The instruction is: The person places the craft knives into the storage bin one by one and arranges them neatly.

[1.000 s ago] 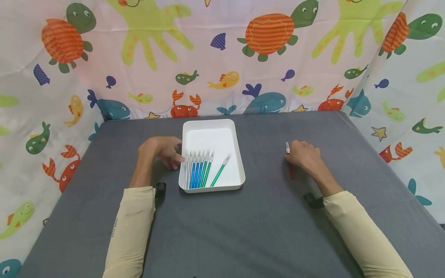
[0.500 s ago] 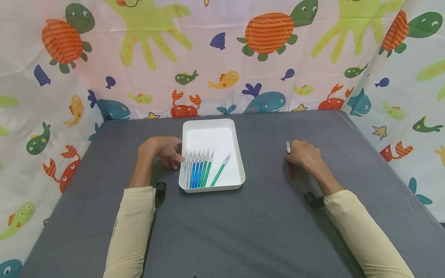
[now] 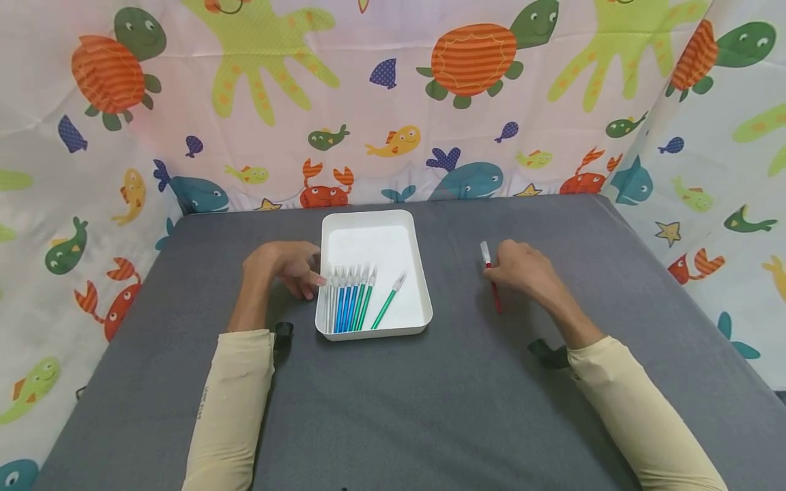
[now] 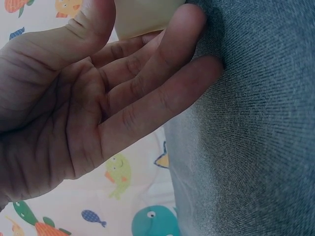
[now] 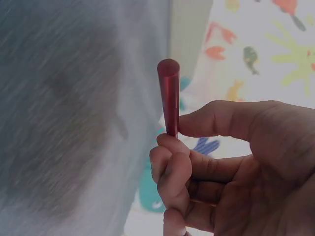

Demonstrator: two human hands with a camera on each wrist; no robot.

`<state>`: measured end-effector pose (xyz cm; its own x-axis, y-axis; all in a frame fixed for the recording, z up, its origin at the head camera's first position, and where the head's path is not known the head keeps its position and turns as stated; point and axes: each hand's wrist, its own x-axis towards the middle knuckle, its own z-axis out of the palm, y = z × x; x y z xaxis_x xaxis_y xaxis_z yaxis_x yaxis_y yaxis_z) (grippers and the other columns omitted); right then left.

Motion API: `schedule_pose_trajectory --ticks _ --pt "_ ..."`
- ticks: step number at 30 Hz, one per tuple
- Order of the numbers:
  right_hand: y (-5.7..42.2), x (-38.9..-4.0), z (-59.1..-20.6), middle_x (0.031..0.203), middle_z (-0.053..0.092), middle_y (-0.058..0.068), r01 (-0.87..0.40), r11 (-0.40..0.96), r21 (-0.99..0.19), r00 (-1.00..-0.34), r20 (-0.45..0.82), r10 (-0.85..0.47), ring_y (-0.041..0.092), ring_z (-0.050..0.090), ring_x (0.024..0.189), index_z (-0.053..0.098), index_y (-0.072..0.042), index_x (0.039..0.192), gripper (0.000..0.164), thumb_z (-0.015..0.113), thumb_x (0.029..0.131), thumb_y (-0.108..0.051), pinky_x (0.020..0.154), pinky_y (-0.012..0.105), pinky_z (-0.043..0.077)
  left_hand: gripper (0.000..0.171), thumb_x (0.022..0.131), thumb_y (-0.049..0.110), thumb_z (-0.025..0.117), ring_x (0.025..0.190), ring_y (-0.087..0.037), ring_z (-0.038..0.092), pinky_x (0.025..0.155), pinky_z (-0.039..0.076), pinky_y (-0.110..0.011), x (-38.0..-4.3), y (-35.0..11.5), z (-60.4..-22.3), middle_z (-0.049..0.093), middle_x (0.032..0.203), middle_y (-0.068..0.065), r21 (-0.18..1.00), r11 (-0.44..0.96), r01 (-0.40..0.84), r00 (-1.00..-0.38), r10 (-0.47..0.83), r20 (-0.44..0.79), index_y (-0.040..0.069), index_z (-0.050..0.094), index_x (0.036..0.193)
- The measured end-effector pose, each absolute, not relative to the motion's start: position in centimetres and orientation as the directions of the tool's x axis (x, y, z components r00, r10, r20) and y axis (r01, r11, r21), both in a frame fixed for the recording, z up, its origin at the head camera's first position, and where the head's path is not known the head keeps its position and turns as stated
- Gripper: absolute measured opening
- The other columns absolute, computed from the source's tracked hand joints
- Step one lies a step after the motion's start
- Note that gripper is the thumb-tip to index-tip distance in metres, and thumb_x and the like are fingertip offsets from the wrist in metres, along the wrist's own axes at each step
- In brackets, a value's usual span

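Note:
My right hand (image 3: 520, 267) pinches a red craft knife (image 3: 495, 293) between thumb and fingers, its pale cap pointing away. In the right wrist view the round butt end of the red handle (image 5: 170, 93) sticks up past the fingertips. A white tray (image 3: 374, 235) stands left of it, holding a row of capped craft knives (image 3: 350, 303) in silver, blue and green. One green craft knife (image 3: 388, 303) lies apart, slanted, on the row's right. At the tray's left rim is my left hand (image 3: 291, 268), thumb tip at the rim, the other fingers extended loosely and low by the cloth.
Grey cloth (image 3: 393, 409) covers the table. Behind and at both sides hangs a white curtain (image 3: 270, 150) printed with sea animals. A dark wrist strap part (image 3: 548, 354) shows by the right sleeve (image 3: 638, 416), another (image 3: 283, 334) by the left sleeve (image 3: 230, 402).
My right hand has moved left toward the tray, slightly away from me, with the red craft knife in it. The left hand and the tray stay put.

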<state>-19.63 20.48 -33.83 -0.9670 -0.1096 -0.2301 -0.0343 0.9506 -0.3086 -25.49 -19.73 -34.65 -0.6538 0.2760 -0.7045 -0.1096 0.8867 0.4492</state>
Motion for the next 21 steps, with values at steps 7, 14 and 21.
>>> schedule_pose_trajectory --ticks 7,14,21 --pt "17.5 -18.8 -32.7 0.055 0.029 -0.008 -0.093 0.934 -0.344 -0.965 -0.2 -0.17 0.009 0.027 0.057 0.048 -0.016 0.053 0.041 0.065 0.09 -0.019 0.052 0.028 0.022 0.063 0.1 0.026 0.072 0.102 -0.023 0.076 0.099 0.062 -0.041 -25.6 -19.8 -34.8 0.067 0.127 -0.019 0.457 0.882 -0.114 -0.652 0.28 -0.704 0.001 0.042 0.149" --pt "13.7 -18.4 -32.4 0.054 0.026 -0.008 -0.161 0.902 -0.401 -0.957 -0.161 -0.242 0.008 0.022 0.054 0.041 -0.019 0.051 0.047 0.065 0.091 -0.02 0.049 0.026 0.016 0.061 0.101 0.026 0.071 0.101 -0.022 0.076 0.099 0.062 -0.04 -25.5 -19.9 -34.7 0.067 0.128 -0.02 0.454 0.885 -0.105 -0.651 0.284 -0.704 0.0 0.043 0.148" --pt "9.8 -18.7 -32.6 0.056 0.03 -0.006 -0.149 0.924 -0.352 -0.948 -0.215 -0.234 0.01 0.03 0.056 0.045 -0.016 0.056 0.044 0.067 0.093 -0.024 0.051 0.027 0.022 0.063 0.101 0.027 0.071 0.101 -0.022 0.075 0.099 0.062 -0.04 -25.5 -19.8 -34.8 0.066 0.128 -0.019 0.461 0.88 -0.113 -0.649 0.286 -0.705 0.001 0.041 0.15"
